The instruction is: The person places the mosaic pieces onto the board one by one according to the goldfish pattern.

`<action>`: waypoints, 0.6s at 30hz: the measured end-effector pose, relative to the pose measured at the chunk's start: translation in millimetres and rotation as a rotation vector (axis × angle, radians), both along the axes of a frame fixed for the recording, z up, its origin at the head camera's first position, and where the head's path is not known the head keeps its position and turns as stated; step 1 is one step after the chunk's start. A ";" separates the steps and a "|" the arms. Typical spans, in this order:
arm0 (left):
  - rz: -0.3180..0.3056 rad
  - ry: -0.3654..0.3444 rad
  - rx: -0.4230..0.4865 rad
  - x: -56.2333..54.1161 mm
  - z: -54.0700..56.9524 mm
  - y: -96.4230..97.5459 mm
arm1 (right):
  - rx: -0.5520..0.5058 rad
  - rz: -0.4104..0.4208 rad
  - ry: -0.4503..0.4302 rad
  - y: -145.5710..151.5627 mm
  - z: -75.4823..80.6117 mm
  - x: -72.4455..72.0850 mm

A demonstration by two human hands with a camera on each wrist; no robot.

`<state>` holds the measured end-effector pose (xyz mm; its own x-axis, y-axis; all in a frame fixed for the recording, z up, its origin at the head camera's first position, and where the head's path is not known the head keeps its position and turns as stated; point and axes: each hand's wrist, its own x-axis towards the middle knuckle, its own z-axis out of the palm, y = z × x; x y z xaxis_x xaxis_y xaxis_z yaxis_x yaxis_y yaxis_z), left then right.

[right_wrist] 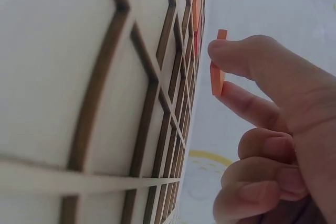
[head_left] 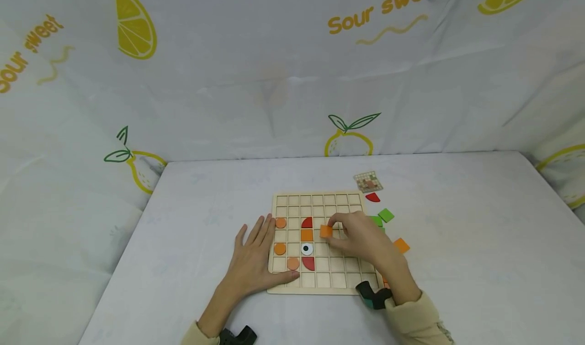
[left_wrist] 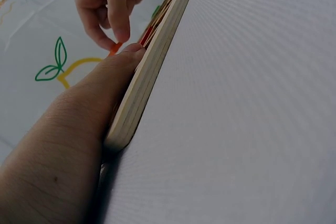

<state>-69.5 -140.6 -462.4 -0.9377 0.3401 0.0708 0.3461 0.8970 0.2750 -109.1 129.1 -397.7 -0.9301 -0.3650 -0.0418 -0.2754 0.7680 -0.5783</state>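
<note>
Fingers of right hand (head_left: 358, 236) pinch orange square (head_left: 326, 231) above gridded board (head_left: 336, 280), hiding part of its right side; left hand (head_left: 251, 261), fingers straight, lies at left edge. Board holds orange discs (head_left: 280, 249), eye disc (head_left: 306, 249), red quarter-circles (head_left: 308, 263). Rightward on worktop (head_left: 480, 233): green squares (head_left: 386, 215), red wedge (head_left: 372, 197), picture card (head_left: 368, 182).

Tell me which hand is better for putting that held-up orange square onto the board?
Probably the right hand: it pinches the orange square just above the board. The left hand rests at the board's left edge, holding no piece.
</note>
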 end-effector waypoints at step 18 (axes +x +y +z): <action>-0.002 0.005 0.003 -0.5 -0.5 -0.7 | -0.027 -0.003 -0.039 -15.0 -10.3 1.0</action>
<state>-70.0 -141.3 -462.9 -0.9366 0.3418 0.0769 0.3494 0.8955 0.2756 -108.2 114.1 -407.9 -0.9291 -0.3635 -0.0685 -0.2497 0.7529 -0.6089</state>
